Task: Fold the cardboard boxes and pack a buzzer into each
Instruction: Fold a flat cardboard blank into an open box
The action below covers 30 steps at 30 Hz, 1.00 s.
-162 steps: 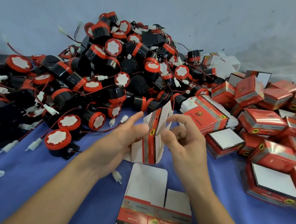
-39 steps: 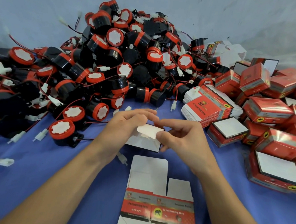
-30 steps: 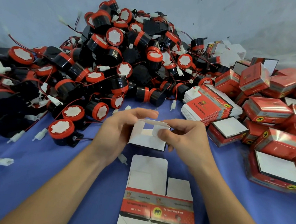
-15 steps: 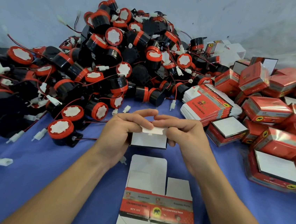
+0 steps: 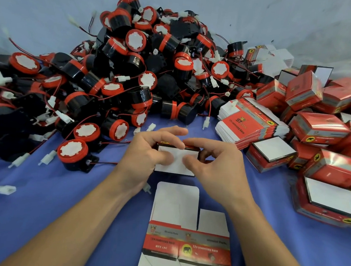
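white card showed on the upturned end of the box (image 5: pixel 176 160), which i held between my left hand (image 5: pixel 146 153) and right hand (image 5: pixel 218 165), just above the blue cloth (image 5: pixel 53 217). both hands were clenched on it: thumbs pressed flat on the white flaps, forefingers hooked over the far red edge. to do this step well, i judged that the thumbs should keep even pressure while the last flap was tucked, so the walls stayed square and the seam did not gape. whether the tuck was fully seated i could not tell. the box looked small, squat, red-walled with a yellow mark by my left forefinger. nearer than my wrists lay a flat unfolded carton (image 5: pixel 187 244); beyond my fingertips rose the pile of buzzers (image 5: pixel 133 74).
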Each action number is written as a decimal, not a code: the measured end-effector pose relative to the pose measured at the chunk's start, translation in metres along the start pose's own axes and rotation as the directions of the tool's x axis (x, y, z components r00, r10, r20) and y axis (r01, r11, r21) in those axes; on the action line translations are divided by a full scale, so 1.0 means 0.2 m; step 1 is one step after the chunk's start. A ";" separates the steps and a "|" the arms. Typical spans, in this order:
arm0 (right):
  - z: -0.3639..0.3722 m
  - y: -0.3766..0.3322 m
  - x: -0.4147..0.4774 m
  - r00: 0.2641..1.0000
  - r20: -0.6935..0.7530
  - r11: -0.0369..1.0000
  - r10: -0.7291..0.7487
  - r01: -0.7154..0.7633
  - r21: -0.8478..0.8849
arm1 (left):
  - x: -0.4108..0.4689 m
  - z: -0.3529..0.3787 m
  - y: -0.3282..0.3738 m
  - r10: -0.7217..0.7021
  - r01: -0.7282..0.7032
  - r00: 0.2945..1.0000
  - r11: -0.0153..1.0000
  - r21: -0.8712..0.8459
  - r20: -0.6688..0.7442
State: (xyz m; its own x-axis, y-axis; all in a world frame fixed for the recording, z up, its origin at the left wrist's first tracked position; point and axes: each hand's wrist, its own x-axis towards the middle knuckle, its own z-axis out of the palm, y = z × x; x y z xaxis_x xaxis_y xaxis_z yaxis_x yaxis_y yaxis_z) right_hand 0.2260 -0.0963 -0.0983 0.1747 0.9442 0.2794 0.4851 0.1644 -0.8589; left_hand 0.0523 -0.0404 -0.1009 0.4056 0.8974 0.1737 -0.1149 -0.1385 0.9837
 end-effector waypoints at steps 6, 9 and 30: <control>0.01 0.00 0.00 0.997 -0.065 0.999 0.030 -0.029 0.013 | 0.01 0.01 -0.02 0.059 -0.053 0.997 0.993 0.102 -0.054; 0.02 0.00 0.00 0.996 -0.088 1.000 0.017 -0.018 -0.017 | 0.01 0.02 -0.03 0.064 -0.053 0.995 0.990 0.132 -0.080; -0.03 -0.01 0.02 0.979 0.202 0.996 0.033 -0.016 -0.089 | 0.00 0.05 -0.02 0.078 -0.077 0.996 0.996 0.041 -0.035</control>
State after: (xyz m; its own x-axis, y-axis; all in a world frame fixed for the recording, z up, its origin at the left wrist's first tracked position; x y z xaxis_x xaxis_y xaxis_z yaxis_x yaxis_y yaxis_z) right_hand 0.2311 -0.0946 -0.0925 0.0144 0.9873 0.1583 0.5563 0.1236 -0.8217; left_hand 0.0625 -0.0440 -0.1036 0.3636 0.8978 0.2484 -0.1087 -0.2240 0.9685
